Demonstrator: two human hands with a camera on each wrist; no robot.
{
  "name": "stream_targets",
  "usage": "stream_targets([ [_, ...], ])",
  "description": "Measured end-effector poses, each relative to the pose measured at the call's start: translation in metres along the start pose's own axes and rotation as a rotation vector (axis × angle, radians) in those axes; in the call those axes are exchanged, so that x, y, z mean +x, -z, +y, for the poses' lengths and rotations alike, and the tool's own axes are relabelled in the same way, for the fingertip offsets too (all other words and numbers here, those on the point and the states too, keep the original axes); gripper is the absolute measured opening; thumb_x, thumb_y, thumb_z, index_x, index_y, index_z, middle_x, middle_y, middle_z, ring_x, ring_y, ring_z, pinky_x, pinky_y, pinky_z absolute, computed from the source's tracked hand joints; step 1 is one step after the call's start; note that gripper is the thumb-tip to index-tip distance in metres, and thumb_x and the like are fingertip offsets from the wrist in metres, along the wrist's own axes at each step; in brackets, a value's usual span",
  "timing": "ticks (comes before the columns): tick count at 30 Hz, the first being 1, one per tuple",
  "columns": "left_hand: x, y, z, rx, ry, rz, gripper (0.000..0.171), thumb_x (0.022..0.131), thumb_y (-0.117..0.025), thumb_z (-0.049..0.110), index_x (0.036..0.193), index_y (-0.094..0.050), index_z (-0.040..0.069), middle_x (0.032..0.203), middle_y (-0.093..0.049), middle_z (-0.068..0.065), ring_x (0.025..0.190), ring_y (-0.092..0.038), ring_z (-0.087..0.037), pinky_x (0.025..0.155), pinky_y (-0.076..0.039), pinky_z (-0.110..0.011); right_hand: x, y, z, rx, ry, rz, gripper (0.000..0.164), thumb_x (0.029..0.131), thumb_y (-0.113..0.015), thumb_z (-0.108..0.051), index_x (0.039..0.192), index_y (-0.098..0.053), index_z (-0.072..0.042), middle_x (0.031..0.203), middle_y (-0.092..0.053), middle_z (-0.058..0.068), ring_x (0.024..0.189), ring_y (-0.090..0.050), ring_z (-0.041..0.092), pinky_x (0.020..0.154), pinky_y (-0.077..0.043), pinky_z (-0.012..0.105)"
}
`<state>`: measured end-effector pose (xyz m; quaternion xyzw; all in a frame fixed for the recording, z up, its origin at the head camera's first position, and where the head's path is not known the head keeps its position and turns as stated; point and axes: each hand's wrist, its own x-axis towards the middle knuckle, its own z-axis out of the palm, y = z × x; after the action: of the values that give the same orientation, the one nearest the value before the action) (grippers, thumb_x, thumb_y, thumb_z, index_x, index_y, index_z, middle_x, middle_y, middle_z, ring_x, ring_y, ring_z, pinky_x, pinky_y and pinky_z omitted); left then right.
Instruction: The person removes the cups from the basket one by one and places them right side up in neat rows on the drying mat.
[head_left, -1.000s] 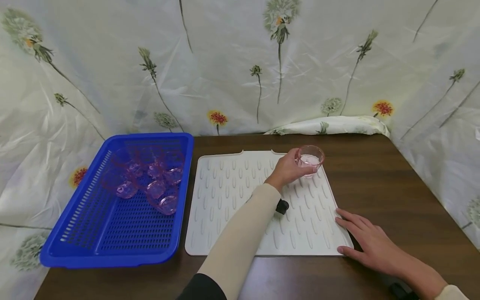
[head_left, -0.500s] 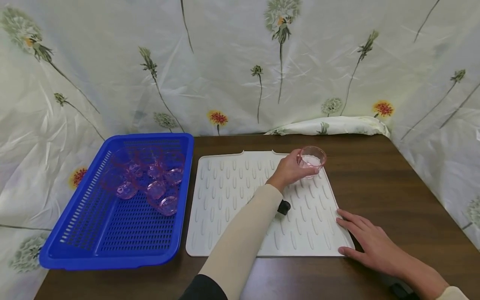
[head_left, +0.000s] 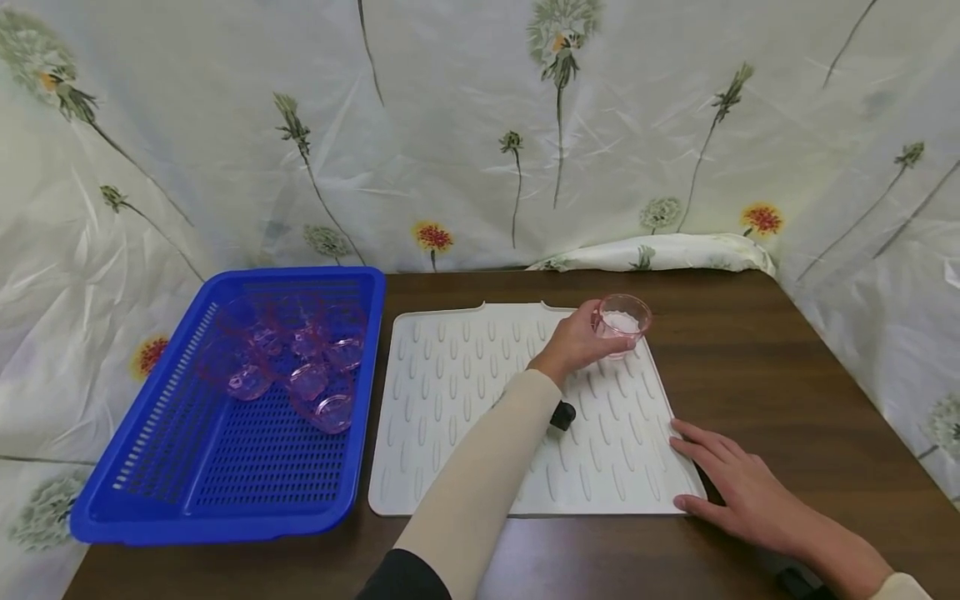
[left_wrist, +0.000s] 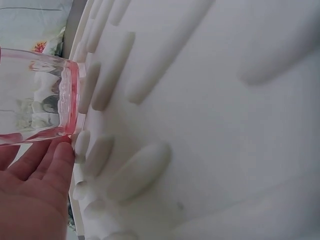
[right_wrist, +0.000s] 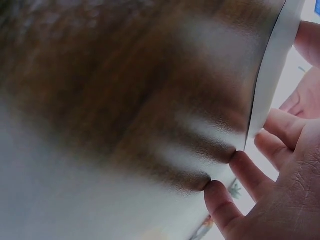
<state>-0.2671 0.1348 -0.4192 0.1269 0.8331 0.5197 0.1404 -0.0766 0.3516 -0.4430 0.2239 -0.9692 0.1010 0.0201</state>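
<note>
Item: one pink drinking glass (head_left: 624,318), upright, mouth up, at the far right corner of a white ridged mat (head_left: 450,392). Left hand (head_left: 576,340): pinching the glass, thumb on the near side, fingers curled behind. Right hand (head_left: 738,487): fingers spread, holding nothing, thumb and leading fingertips at the mat's right edge. Further stock: several pink glasses (head_left: 307,382), lying grouped in the far part of a blue basket (head_left: 225,527), left of the mat; wooden table (head_left: 750,350) beneath. Probable hazards: a base caught on the ridges or the mat's raised border could rock or tip outward, the corner being so near; an uneven release could drag the smooth glass over; a push from the right hand could shift the mat under it. By view: the left wrist shows the thick base at the ridges, touching or nearly so, which the head view leaves unclear; the right wrist shows two fingertips resting on bare wood beside the mat; only the head view shows the whole basket.
</note>
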Motion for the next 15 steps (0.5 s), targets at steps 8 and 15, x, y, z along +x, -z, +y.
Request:
stream_targets([
  [8,0.000,0.005,-0.001,0.064,-0.040,-0.039,0.078,0.078,-0.083,0.041,0.143,-0.047,0.016,0.138,-0.060,-0.002,0.123,-0.058,-0.015,0.101,-0.050,-0.030,0.000,0.000,0.000,-0.011,0.007,0.009,0.072,0.079,-0.080,-0.046,0.136,-0.056,-0.010,0.150,-0.044,0.010,0.126,-0.048,0.031,0.080,-0.049,0.059],
  [15,0.002,0.028,-0.001,0.231,-0.069,-0.105,0.084,0.081,-0.080,0.042,0.149,-0.040,0.015,0.149,-0.052,-0.003,0.136,-0.051,-0.017,0.109,-0.046,-0.034,-0.001,-0.001,-0.001,0.000,0.010,0.014,0.071,0.079,-0.080,-0.044,0.137,-0.055,-0.010,0.151,-0.044,0.010,0.127,-0.048,0.032,0.081,-0.048,0.059],
])
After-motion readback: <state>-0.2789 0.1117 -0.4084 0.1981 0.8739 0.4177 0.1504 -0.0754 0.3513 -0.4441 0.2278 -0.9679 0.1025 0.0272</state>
